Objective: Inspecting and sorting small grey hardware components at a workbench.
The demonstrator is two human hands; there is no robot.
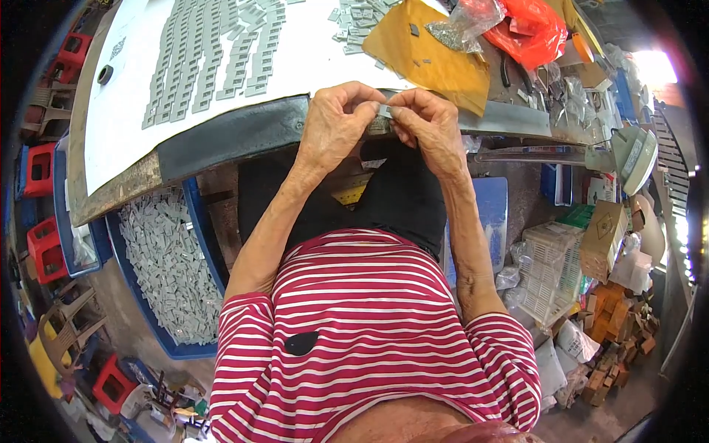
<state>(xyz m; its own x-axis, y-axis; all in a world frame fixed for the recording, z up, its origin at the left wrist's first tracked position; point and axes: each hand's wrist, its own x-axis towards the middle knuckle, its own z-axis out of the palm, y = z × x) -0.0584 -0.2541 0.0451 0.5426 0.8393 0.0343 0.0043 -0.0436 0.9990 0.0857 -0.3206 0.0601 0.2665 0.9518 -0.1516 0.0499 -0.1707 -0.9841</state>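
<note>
A small flat grey piece (385, 110) is held up at the near edge of the table, pinched from both sides. My left hand (332, 124) grips it between thumb and fingertips on its left. From the right, my right hand (432, 124) closes thumb and fingers on it too, hiding much of it. Similar grey pieces (207, 59) lie in several long rows on a white sheet (118, 136) beyond my left hand. More loose ones (358, 26) are heaped farther off, beside a yellow-brown sheet (399, 44) with a few dark bits on it.
A red plastic bag (533, 40), clear bags and pliers (505, 71) crowd the table's right side. A black ring (105, 74) rests at the left. Below, a blue bin (166, 348) holds a heap of grey pieces. Cardboard boxes (604, 240) and a white crate (546, 269) stand at right.
</note>
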